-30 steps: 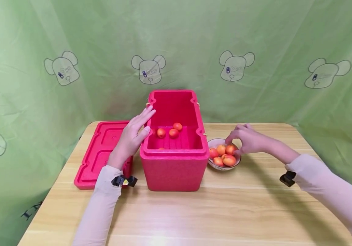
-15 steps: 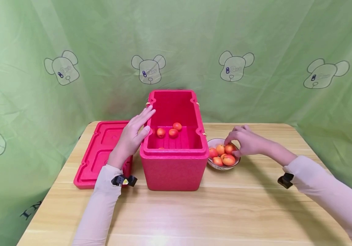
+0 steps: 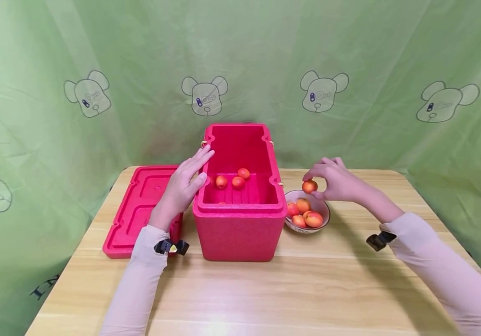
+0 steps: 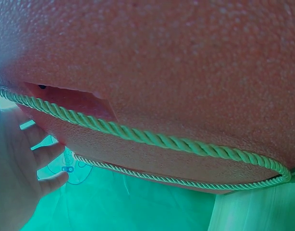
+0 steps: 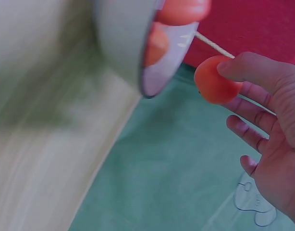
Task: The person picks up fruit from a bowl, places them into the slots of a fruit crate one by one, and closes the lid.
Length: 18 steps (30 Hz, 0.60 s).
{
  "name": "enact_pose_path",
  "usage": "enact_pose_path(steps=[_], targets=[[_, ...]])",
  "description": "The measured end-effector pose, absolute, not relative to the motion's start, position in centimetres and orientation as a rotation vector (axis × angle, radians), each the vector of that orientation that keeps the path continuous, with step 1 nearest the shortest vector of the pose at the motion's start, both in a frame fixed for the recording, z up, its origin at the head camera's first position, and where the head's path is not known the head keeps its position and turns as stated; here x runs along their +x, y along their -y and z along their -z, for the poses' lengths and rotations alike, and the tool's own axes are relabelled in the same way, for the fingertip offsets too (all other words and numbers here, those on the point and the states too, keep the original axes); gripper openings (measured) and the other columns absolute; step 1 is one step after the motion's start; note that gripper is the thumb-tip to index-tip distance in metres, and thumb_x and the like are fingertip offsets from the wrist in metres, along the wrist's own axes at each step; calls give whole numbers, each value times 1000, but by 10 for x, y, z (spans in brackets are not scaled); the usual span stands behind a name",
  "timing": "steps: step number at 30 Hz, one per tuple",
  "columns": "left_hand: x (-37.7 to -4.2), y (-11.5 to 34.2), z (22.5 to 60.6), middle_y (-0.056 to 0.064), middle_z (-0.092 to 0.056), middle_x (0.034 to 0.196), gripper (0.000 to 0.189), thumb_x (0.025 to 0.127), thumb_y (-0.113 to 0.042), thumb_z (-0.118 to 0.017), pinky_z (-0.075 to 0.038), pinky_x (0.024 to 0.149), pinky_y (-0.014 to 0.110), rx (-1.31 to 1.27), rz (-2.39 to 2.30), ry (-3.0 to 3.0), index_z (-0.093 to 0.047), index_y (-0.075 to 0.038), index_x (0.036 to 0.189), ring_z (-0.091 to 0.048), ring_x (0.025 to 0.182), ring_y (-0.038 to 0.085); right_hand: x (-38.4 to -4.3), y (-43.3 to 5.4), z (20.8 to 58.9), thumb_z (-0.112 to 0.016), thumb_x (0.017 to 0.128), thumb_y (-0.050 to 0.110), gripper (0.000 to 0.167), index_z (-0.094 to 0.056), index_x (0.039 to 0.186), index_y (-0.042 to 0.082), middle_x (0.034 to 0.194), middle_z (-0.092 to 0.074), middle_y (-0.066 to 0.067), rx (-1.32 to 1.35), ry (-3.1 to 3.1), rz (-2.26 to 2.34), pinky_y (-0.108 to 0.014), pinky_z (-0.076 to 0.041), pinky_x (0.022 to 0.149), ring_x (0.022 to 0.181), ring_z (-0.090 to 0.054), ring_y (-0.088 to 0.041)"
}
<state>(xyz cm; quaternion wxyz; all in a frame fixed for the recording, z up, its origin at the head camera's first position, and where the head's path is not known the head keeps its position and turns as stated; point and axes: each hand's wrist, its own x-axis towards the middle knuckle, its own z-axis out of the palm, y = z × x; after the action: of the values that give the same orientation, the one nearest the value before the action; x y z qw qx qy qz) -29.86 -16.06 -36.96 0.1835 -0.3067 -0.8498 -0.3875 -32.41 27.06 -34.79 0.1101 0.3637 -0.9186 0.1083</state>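
Note:
Above the bowl in the head view, my right hand [image 3: 343,184] pinches an orange-red apricot [image 3: 309,187] between thumb and fingers. The right wrist view shows the thumb across this apricot [image 5: 210,83], the other fingers spread behind it. Several more apricots lie in the patterned white bowl [image 3: 321,205], close to the right side of a red foam box [image 3: 240,239]. My left hand [image 3: 182,184] rests with straight fingers on the box's left rim. Several apricots sit on the box floor, one mostly hidden by the front wall; among them is an apricot [image 3: 238,182] near the middle.
A red lid [image 3: 128,224] lies on the wooden table [image 3: 307,289] left of the box, partly behind my left forearm. Along the box's side runs a twisted rope handle [image 4: 152,137]. Green cloth [image 3: 261,56] with bear-head drawings hangs behind and at both sides.
My right hand has lifted an apricot up out of the bowl, leaving fewer there. My left hand stays on the box rim.

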Motion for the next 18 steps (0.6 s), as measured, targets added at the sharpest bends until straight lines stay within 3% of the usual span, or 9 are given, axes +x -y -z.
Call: enact_pose_path(steps=[18], targets=[[-298,160,369,-1,-31,168,61,99,-34,-46,-25,125,56,-871,1085,2383,-40,-21,158,-28,156,20,-318,-243,285,-87,71,0,37,-77,105,9,104,-77,-7,1031,2526,-557,-45,-25,87,102,-50,-21]])
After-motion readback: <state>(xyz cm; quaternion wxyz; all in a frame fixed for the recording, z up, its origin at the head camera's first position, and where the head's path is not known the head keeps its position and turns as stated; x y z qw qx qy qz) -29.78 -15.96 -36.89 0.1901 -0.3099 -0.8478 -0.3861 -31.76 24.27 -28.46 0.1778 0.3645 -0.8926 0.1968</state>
